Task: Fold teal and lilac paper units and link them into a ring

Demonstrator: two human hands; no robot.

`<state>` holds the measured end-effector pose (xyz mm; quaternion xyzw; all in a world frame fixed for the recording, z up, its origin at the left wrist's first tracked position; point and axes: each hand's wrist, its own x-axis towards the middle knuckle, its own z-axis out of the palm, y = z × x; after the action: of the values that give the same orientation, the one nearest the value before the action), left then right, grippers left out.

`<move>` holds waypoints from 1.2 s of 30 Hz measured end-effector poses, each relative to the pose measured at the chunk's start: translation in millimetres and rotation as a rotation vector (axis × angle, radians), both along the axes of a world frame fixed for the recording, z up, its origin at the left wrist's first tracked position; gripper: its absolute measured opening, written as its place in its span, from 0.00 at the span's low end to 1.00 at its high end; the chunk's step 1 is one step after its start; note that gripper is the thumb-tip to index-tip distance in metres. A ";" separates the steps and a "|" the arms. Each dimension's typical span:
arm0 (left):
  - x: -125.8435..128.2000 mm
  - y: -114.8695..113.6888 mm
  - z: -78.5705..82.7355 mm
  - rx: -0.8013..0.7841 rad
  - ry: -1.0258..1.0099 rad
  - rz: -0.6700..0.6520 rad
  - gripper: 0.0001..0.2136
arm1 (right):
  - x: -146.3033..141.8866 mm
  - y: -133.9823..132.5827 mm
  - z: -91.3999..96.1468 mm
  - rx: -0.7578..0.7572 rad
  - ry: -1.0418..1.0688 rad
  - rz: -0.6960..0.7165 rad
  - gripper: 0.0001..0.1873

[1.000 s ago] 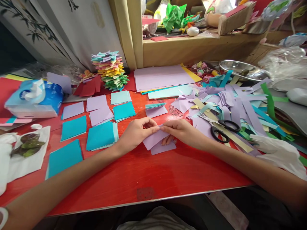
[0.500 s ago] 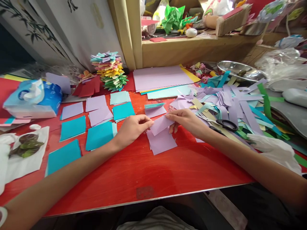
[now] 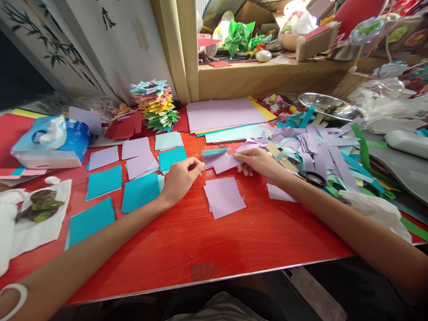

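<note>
My right hand [image 3: 259, 165] pinches a folded lilac paper [image 3: 224, 165] between thumb and fingers, over the middle of the table. Just behind it sits a small pile of folded papers [image 3: 214, 152], teal and lilac, partly covered. My left hand [image 3: 183, 179] is closed, thumb and forefinger tips together, with nothing visible between them, a little left of the folded paper. In front of both hands lies a short stack of lilac square sheets [image 3: 225, 197]. Beside my left hand are a teal square stack [image 3: 172, 158] and a larger teal stack [image 3: 140, 194].
Paper strips [image 3: 317, 147] heap up at the right, with black-handled scissors [image 3: 312, 178] at their near side. Behind stand a tower of folded paper pieces [image 3: 157, 107], large lilac sheets [image 3: 227, 113] and a metal bowl [image 3: 331, 107]. A tissue pack [image 3: 51, 140] is at the left.
My right hand has moved the folded lilac paper back toward the folded pile, uncovering the lilac square stack. The left hand has let go of the paper and drawn left.
</note>
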<state>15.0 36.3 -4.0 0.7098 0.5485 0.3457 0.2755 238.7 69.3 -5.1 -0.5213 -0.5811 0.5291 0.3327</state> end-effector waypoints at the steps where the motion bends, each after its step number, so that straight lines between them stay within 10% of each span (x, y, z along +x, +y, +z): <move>1: 0.5 0.1 -0.7 0.003 0.008 0.004 0.12 | -2.1 2.2 0.0 -0.017 -0.001 0.013 0.14; 13: -0.3 -1.9 2.1 0.072 0.131 -0.136 0.11 | -16.0 5.8 12.4 -0.053 0.006 0.029 0.14; 22: 6.5 -22.9 26.7 -0.160 0.579 -0.348 0.21 | -12.4 -2.0 -1.4 0.447 -0.570 0.045 0.06; 36: 6.2 -27.6 20.6 -0.283 0.480 -0.389 0.17 | -18.6 -13.8 -4.8 0.474 -0.383 0.055 0.20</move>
<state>21.2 8.7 16.5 0.8169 0.4945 0.0300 0.2952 220.1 55.5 -9.9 -0.5037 -0.7543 0.2796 0.3150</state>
